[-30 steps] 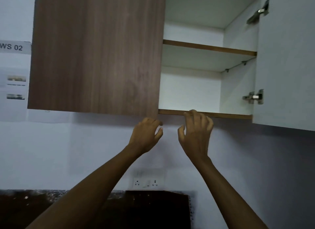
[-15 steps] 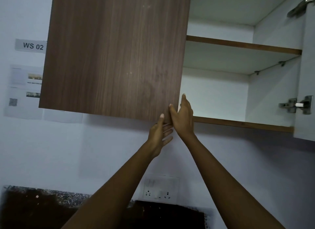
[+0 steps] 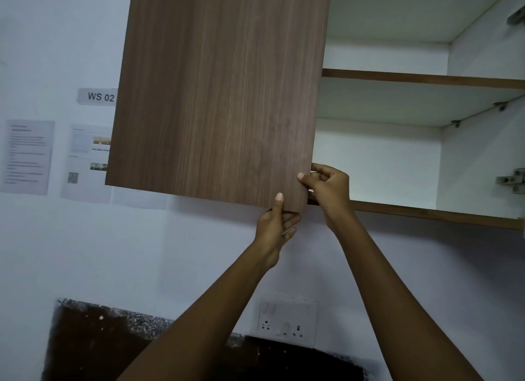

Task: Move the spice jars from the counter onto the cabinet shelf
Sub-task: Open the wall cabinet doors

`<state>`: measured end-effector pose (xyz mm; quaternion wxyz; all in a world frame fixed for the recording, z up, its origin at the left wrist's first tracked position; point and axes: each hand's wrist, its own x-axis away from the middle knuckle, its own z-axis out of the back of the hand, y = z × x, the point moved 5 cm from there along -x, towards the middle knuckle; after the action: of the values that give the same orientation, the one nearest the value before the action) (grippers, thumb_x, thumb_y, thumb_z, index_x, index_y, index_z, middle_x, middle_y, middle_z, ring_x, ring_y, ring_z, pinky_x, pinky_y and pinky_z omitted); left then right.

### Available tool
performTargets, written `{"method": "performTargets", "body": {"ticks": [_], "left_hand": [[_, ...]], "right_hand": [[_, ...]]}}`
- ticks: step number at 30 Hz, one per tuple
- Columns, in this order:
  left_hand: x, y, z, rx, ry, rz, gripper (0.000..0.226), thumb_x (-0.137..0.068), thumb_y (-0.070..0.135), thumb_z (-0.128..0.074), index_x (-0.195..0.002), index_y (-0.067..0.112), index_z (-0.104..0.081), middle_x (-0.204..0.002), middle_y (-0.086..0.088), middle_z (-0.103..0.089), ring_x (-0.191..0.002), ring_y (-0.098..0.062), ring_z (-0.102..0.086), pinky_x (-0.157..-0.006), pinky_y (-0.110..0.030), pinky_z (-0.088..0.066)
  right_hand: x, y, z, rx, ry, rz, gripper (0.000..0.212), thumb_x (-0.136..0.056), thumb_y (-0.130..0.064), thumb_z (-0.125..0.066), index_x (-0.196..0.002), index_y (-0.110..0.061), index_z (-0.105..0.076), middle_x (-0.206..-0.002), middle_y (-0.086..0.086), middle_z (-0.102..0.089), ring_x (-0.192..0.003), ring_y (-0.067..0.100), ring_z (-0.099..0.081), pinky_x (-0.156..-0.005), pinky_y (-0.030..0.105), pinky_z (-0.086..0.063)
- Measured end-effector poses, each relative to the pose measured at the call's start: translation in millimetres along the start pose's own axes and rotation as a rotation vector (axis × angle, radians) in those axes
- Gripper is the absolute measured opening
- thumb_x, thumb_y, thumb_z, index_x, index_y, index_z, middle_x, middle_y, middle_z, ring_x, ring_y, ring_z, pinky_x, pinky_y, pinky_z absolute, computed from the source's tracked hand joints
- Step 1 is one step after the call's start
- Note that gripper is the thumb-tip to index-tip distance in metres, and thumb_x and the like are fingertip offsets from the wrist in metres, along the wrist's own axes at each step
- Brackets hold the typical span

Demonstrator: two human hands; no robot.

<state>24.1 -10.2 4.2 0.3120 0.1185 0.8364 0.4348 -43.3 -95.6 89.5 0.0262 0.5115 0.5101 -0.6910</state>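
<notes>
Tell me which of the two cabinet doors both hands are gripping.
The brown wood-grain door on the left. The left hand pinches its bottom corner and the right hand holds its right edge. The white door at far right, already swung open, is untouched.

Two bare hands are in view, the left hand [image 3: 274, 224] and the right hand [image 3: 329, 187]. One brown wood-grain cabinet door [image 3: 218, 96] shows, and two wood-edged white cabinet shelves, an upper shelf [image 3: 420, 78] and a lower shelf [image 3: 426, 211]. Two metal door hinges show at the right edge, one high [image 3: 515, 15] and one lower [image 3: 511, 180]. On the pale wall hang one grey sign reading "WS 02" [image 3: 98, 96] and two clear printed paper sheets [image 3: 27, 156] [image 3: 86, 162]. One white socket plate [image 3: 287, 322] sits above one dark speckled stone surface [image 3: 93, 338].
</notes>
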Motion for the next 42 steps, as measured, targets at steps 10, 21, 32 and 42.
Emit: {"method": "performTargets", "body": {"ticks": [10, 21, 32, 42], "left_hand": [[59, 33, 8, -0.038, 0.004, -0.006, 0.036, -0.093, 0.048, -0.043, -0.105, 0.017, -0.056, -0.093, -0.002, -0.068, -0.089, -0.012, -0.065, -0.079, -0.024, -0.051], [122, 77, 38, -0.049, -0.046, 0.015, 0.048, -0.088, 0.051, -0.049, -0.11, 0.009, -0.06, -0.082, -0.004, -0.072, -0.076, -0.013, -0.066, -0.074, -0.026, -0.052], [191, 144, 96, -0.002, -0.14, 0.084, 0.06, -0.074, 0.056, -0.053, -0.108, 0.008, -0.063, -0.099, -0.01, -0.073, -0.078, -0.014, -0.065, -0.071, -0.026, -0.054], [239, 206, 167, 0.149, -0.065, 0.021, 0.046, -0.085, 0.053, -0.047, -0.09, 0.013, -0.071, -0.087, -0.008, -0.069, -0.086, -0.018, -0.062, -0.087, -0.033, -0.047]], "right_hand": [[45, -48, -6, -0.047, 0.038, 0.057, 0.024, -0.076, -0.008, -0.074, -0.098, -0.009, -0.065, -0.079, 0.005, -0.066, -0.082, 0.023, -0.067, -0.077, 0.044, -0.057], [110, -117, -31, 0.016, 0.085, 0.189, 0.022, -0.073, -0.01, -0.076, -0.089, -0.013, -0.061, -0.077, -0.001, -0.063, -0.077, 0.019, -0.065, -0.075, 0.042, -0.057], [187, -195, -98, 0.058, 0.164, 0.375, 0.023, -0.072, -0.014, -0.076, -0.086, -0.016, -0.058, -0.073, -0.012, -0.059, -0.068, 0.007, -0.06, -0.062, 0.017, -0.052], [250, -254, -193, 0.133, 0.225, 0.494, 0.02, -0.066, -0.019, -0.073, -0.078, -0.017, -0.057, -0.069, -0.003, -0.06, -0.062, 0.016, -0.057, -0.057, 0.034, -0.05]]}}
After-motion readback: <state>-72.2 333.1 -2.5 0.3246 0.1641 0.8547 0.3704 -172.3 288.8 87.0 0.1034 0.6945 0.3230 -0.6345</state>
